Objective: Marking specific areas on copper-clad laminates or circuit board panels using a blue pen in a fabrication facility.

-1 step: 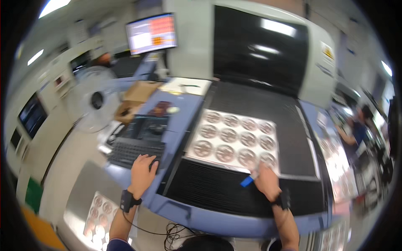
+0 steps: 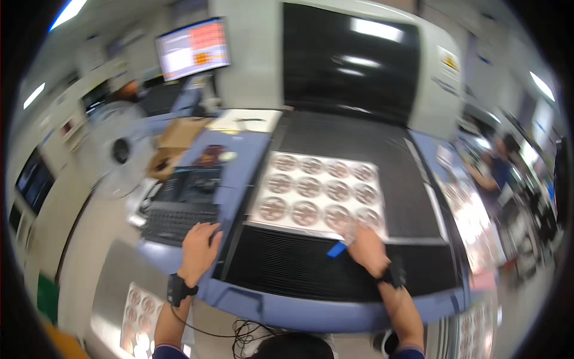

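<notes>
A pale rectangular panel [image 2: 292, 228] with rows of brown round patterns lies on the dark machine bed [image 2: 412, 209]. Over its near right corner is my right hand [image 2: 366, 248], fingers closed on a small blue-ended tool [image 2: 336, 249]. The blue end points left, off the panel's near edge; blur and my fingers hide the rest. Whether the tool touches the panel, I cannot tell. My left hand [image 2: 200, 248] is at the near right corner of the black keyboard [image 2: 173, 222], palm down with fingers apart, and holds nothing.
A monitor [image 2: 193, 49] stands at the back left, with an open cardboard box [image 2: 179, 133] and a fan [image 2: 121, 149] nearby. Similar panels lie low left [image 2: 136, 323] and along the right side [image 2: 472, 227]. A co-worker [image 2: 501, 167] is at the far right. Cables hang below.
The whole view has shifted, so the machine and desk appear farther left. Relative to the panel and keyboard, both hands are in nearly the same places.
</notes>
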`<state>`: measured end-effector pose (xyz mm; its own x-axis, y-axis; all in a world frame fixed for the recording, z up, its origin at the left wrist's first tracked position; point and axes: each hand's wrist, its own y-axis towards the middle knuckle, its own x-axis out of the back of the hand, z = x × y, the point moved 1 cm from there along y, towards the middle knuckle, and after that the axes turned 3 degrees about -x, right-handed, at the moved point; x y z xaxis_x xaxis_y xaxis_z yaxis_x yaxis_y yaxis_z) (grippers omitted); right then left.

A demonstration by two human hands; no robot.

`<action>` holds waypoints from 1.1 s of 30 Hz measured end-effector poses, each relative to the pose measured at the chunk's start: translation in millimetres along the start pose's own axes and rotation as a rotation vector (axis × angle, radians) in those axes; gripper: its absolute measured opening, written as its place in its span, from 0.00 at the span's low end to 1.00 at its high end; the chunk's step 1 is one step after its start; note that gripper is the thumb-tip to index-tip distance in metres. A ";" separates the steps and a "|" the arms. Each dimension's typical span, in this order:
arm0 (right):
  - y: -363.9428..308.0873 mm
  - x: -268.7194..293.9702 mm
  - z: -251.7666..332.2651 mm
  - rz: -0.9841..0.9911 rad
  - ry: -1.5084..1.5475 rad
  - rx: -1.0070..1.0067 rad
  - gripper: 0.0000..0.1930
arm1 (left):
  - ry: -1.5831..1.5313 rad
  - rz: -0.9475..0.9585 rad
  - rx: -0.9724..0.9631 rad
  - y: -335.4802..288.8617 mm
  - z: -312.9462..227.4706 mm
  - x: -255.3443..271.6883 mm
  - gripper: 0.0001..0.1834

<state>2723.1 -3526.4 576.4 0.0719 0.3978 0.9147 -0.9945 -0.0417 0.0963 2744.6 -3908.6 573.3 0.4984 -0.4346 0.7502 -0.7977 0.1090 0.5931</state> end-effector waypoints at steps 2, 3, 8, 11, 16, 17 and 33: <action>15.9 -14.8 4.7 -0.125 0.137 0.202 0.18 | -0.189 0.079 -0.094 22.2 -44.4 -11.0 0.11; 15.0 -9.9 22.5 -0.118 0.240 0.134 0.14 | -0.238 0.102 -0.173 30.5 -58.7 -22.9 0.10; 4.7 -46.7 37.6 -0.242 0.540 0.355 0.11 | -0.507 0.201 -0.279 39.9 -115.2 -92.1 0.10; -9.9 -54.8 34.9 -0.241 0.514 0.447 0.08 | -0.551 0.261 -0.406 32.3 -113.7 -104.9 0.10; -17.4 -54.5 48.5 -0.310 0.581 0.565 0.06 | -0.509 0.217 -0.479 19.6 -103.9 -84.0 0.10; -17.0 -55.0 50.1 -0.280 0.605 0.569 0.06 | -0.436 0.226 -0.517 19.7 -105.3 -77.6 0.08; -15.8 -61.3 43.3 -0.263 0.682 0.510 0.07 | -0.340 0.355 -0.436 23.6 -119.1 -66.5 0.10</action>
<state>2737.7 -3589.7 535.9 0.0701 0.9040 0.4217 -0.7854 -0.2105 0.5821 2733.1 -3770.6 572.3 0.0383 -0.5558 0.8304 -0.6476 0.6191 0.4443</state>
